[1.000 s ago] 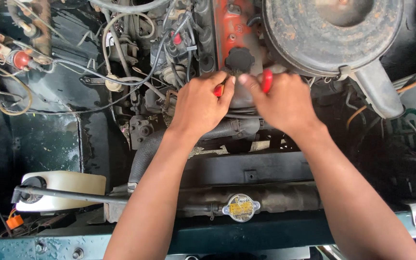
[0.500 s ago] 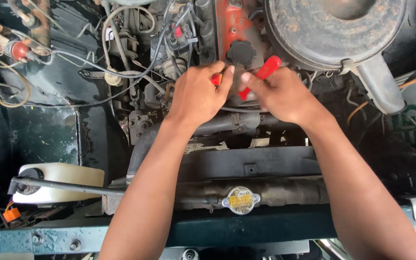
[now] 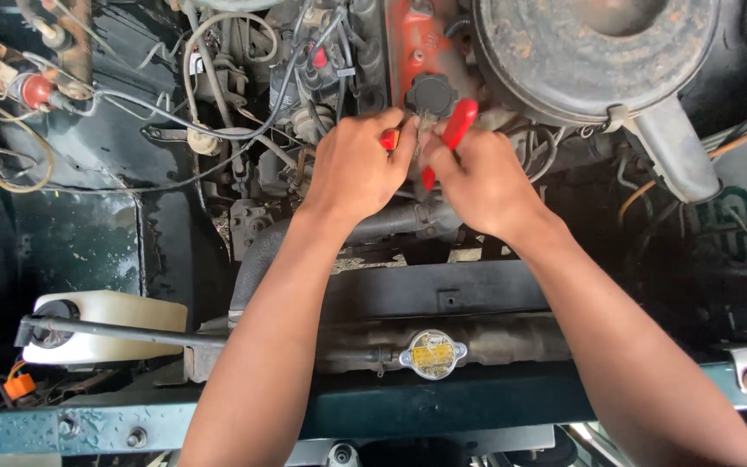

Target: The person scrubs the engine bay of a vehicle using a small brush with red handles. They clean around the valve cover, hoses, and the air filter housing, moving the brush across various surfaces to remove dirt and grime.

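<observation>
Fingers of both hands are curled tight just above the middle of the frame: the right hand (image 3: 486,182) grips the red handles of a pair of pliers (image 3: 450,138), and the left hand (image 3: 358,169) pinches in beside it, with a stub of red (image 3: 388,139) showing between thumb and forefinger — possibly a second handle, though the knuckles hide too much to say. The pliers sit just below the black oil filler cap (image 3: 430,95) on the orange valve cover (image 3: 417,43), their nose buried under the fingertips. I judge the tool to be light, rigid steel, with rubbery sleeves that give a fair grip even with oily fingers; the sleeves, well back from the pivot, are the place to hold for leverage. Whatever the nose bites is hidden and likely small and stiff. Compared with half a second ago, the long red handle stands steeper, pointing up toward the round air cleaner (image 3: 594,52) at the upper right, and the two hands have drawn closer together — the radiator cap (image 3: 432,354) at the lower centre sits as before.
</observation>
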